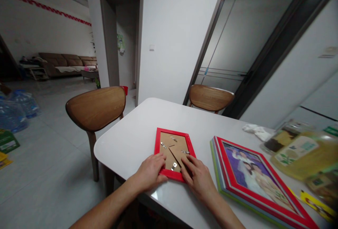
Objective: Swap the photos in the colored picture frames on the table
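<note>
Red edging surrounds the small picture frame [191, 145] that we have face down on the white table [126, 137], near the edge closest to us. Its brown backing board [167, 155] faces up, with metal clips [173, 166] around it and a dark slanting slit across the middle.

Our left hand [151, 169] is clamped on the near left corner, fingers over the side border and thumb along the near edge. Our right hand [198, 175] lies at the near right, its fingers slightly spread and touching the board and border — whether they pinch anything, we cannot tell.

Just beside our right forearm we see a stack of larger frames [221, 176], red on top and green at the bottom, the uppermost showing a wedding photograph [253, 176]. Beyond it stand a blurred bottle of yellow liquid [298, 153] and a crumpled white tissue [255, 131]. Two wooden chairs [97, 107] sit by the table, one at its left side and one at the far end; well apart, at the far left, is a brown sofa [68, 61].
</note>
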Demonstrator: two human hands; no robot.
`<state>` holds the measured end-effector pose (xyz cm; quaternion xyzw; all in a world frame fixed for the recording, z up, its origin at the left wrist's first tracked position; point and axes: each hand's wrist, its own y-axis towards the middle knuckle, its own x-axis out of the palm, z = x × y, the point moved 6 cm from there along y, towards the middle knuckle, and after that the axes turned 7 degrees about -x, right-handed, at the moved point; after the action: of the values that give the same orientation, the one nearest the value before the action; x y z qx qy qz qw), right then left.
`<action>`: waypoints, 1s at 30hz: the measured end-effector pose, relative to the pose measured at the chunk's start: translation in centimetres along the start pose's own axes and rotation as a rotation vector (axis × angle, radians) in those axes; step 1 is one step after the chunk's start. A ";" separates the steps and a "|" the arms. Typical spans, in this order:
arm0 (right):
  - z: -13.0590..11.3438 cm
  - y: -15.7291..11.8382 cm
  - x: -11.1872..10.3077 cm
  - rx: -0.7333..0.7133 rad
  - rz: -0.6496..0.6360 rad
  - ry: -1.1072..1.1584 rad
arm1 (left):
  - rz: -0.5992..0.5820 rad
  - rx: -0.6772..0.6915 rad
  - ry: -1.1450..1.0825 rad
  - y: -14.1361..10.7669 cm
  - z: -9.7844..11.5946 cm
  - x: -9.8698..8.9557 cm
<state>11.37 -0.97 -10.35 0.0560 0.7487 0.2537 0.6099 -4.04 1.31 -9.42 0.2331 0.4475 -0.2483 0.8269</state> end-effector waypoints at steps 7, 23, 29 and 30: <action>-3.0 1.0 0.0 -0.117 -0.052 -0.052 | 0.020 0.001 0.004 -0.3 -1.0 -0.6; -1.6 1.9 0.0 -0.071 -0.084 0.083 | 0.080 -0.020 -0.014 -0.6 -1.0 -0.6; 3.2 3.9 0.4 0.158 -0.084 -0.014 | 0.082 -0.076 0.013 -0.3 -1.0 -0.4; 3.4 4.1 0.5 0.159 -0.086 -0.009 | 0.080 -0.083 0.016 -0.3 -1.0 -0.4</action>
<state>13.53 3.86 -9.37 0.0730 0.7655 0.1665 0.6172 -4.98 1.77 -9.61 0.2182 0.4545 -0.1944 0.8415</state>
